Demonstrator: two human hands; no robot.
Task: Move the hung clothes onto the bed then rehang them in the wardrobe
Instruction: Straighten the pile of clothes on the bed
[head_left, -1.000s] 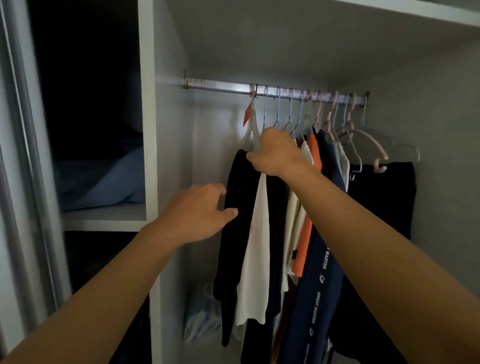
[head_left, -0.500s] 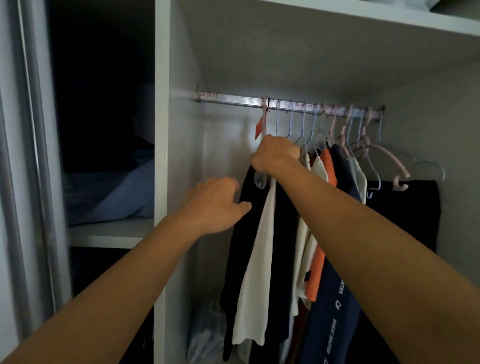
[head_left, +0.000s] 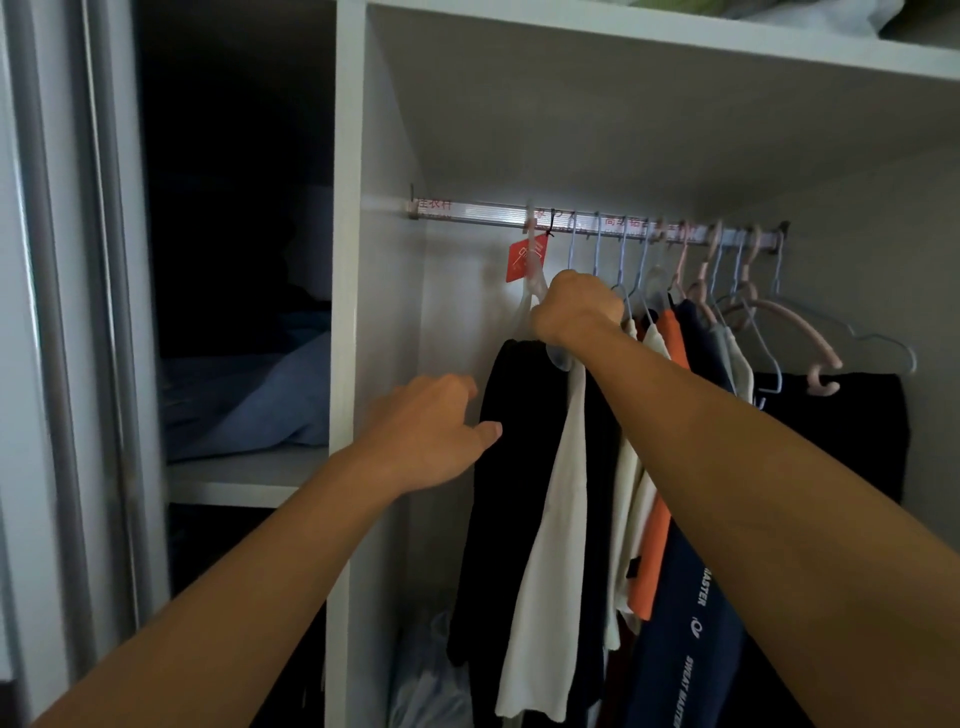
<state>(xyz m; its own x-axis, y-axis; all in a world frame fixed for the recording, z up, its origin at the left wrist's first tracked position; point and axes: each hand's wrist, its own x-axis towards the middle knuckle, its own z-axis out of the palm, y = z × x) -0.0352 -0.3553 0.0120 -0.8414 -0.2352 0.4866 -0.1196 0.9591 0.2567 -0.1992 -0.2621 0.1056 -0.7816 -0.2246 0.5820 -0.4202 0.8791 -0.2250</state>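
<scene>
Right now your right hand (head_left: 576, 312) is up just below the rail (head_left: 597, 222), fingers curled round the necks of the leftmost hangers (head_left: 535, 275); a clear one shows under your fist w/ a red tag (head_left: 527, 258) dangling beside it. Your left hand (head_left: 431, 431) is lower, fingers loosely bent, thumb out, holding nothing; can't tell if the fingertips touch the black garment (head_left: 514, 467) or sit just beside its left edge. Clothes hang bunched along the rail inside the wardrobe (head_left: 348, 312): black garment far left, then a white top (head_left: 550, 571), more white pieces, an orange top (head_left: 657, 519), a navy one w/ white lettering (head_left: 691, 623). Further right, an empty pink hanger (head_left: 795, 332) and thin wire ones, plus a dark item (head_left: 841, 441) draped at the far end. Left compartment's dim: blue folded fabric (head_left: 249, 400) on a shelf. Plastic bag (head_left: 431, 675) sits on the wardrobe floor under the clothes.
</scene>
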